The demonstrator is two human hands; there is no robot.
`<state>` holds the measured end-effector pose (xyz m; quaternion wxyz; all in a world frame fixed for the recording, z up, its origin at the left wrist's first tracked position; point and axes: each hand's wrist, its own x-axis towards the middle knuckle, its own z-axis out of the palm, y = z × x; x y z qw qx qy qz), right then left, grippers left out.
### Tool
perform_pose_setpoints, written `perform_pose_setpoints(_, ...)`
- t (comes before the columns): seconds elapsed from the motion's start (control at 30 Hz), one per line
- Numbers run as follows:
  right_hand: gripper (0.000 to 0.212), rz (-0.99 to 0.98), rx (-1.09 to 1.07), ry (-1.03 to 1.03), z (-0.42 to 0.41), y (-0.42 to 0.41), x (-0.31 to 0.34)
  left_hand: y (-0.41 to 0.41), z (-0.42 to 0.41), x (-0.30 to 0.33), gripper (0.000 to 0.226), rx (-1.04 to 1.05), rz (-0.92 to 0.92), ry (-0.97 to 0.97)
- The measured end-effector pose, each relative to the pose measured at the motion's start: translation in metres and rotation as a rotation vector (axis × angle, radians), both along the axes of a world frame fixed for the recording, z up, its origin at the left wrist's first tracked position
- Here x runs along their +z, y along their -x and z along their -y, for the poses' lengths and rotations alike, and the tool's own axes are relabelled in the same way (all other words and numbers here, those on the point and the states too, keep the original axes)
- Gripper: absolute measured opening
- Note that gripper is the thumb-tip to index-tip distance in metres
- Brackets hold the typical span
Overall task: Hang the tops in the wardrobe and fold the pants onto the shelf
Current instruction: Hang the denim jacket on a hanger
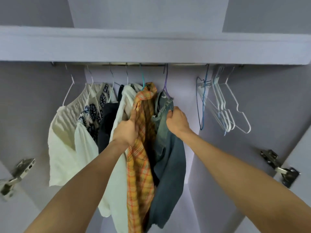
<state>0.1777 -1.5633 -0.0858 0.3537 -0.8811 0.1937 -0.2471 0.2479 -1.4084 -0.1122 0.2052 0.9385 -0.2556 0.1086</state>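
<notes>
mid-frame, left hand (125,130) grips the orange plaid shirt (141,148), right hand (177,121) pinches the denim top (168,148). tug too hard and the purple hanger (165,81) could hop off the rail (134,65).

Six tops are hung on a rail (134,65) under a shelf (151,47). The plaid shirt (140,148), on a teal hanger (142,78), is gripped at its left edge by the left hand (125,132). The denim top (168,157), on a purple hanger (165,81), is gripped near the collar by the right hand (177,122). Just left, a white top (116,165), a dark top (106,125), a patterned top (91,118) and a white blouse (62,148) are hung. Bare hangers (223,105) are bunched well to the right. Door hinges (279,167) are seen at both sides.
</notes>
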Motion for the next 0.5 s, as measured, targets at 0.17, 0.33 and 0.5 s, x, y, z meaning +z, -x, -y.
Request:
perform_pose_setpoints(0.17,0.027,0.139,-0.055,0.096,-0.006,-0.025,-0.040,-0.001,0.012,-0.017,0.058,-0.007,0.046,0.129)
perform_pose_setpoints(0.33,0.028,0.174,-0.072,0.201,0.002,-0.036,-0.049,-0.005,0.017,-0.021,0.057,-0.001,0.065,0.100)
perform_pose_setpoints(0.5,0.026,0.255,-0.068,0.251,0.002,-0.035,-0.047,-0.007,0.020,-0.022,0.057,0.019,0.059,0.068)
